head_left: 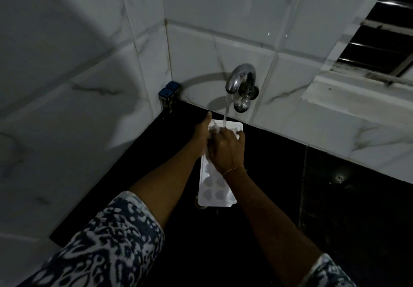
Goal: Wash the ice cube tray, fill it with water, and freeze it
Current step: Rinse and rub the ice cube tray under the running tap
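A white ice cube tray [215, 188] with rounded cups is held over the dark sink, its far end under the chrome tap [240, 83]. A thin stream of water [226, 112] runs from the spout onto the tray's far end. My left hand [201, 137] grips the tray's left edge, thumb pointing up toward the wall. My right hand [226, 150] lies on top of the tray's far half with fingers spread over the cups, right where the water lands. The tray's middle is hidden under that hand.
The dark sink basin [279, 197] fills the corner between white marble-look tiled walls. Two small blue-capped containers [168, 96] stand in the corner left of the tap. A louvred window [377, 40] with a white sill is at the upper right.
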Demonstrator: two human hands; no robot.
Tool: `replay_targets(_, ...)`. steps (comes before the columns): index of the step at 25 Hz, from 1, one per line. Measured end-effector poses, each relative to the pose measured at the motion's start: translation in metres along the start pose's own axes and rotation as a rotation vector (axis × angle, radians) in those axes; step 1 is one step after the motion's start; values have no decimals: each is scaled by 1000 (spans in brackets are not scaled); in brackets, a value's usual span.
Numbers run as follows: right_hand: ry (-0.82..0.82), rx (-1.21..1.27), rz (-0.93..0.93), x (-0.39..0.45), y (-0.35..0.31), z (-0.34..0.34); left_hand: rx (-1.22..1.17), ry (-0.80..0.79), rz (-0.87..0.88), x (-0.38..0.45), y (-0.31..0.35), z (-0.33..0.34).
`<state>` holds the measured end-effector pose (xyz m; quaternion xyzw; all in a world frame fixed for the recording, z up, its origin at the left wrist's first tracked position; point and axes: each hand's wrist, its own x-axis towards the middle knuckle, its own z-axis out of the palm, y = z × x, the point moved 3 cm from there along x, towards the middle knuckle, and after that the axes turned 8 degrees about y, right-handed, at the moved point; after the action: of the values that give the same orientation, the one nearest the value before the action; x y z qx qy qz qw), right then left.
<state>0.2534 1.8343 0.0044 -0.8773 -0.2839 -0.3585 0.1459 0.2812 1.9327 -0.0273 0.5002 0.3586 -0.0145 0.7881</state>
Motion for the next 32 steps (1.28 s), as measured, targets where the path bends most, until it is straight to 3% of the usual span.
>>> replay_targets(4, -8, -52, -37, 0, 8, -4, -13, 45, 27, -6, -1, 3)
replay_targets(9, -191, -120, 122, -8, 0, 1, -56, 40, 46, -11, -4, 7)
replay_targets(12, -255, -86, 63, -11, 4, 4, 6, 111, 62, -21, 4, 5)
replay_targets(17, -206, -35, -35, -18, 22, 0, -36, 147, 70, -24, -7, 5)
replay_targets(21, -125, 112, 53, -27, 36, -2, -4, 160, 113, -28, -7, 10)
replay_targets(26, -117, -70, 80, -31, 31, 0, 91, 167, 154, -47, 11, 13)
replay_targets(32, -254, -87, 133, -24, 34, 6, -17, 155, 60, -12, -3, -3)
